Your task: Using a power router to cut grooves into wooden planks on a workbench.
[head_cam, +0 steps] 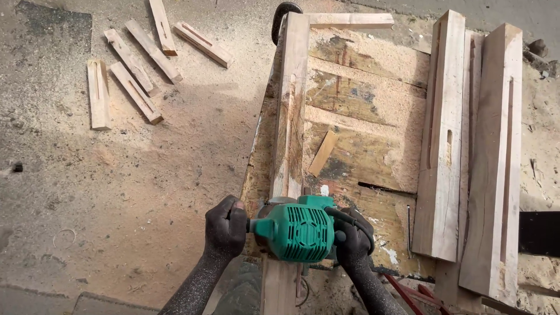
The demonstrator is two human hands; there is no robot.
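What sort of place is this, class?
Probably an outdoor carpentry workshop: both hands grip a green power router on a long timber, sawdust covers the workbench, and slotted wood offcuts lie on the ground.

A green router (pixel 300 231) sits on a long wooden beam (pixel 290 111) that runs down the workbench (pixel 361 157). The left hand (pixel 224 227) is closed around the handle on its left side, the right hand (pixel 353 236) around the one on its right. Sawdust coats both hands and much of the bench. Two thick grooved timbers (pixel 472 146) lie on the right. Short slotted offcuts (pixel 137 64) lie scattered on the dusty floor at upper left.
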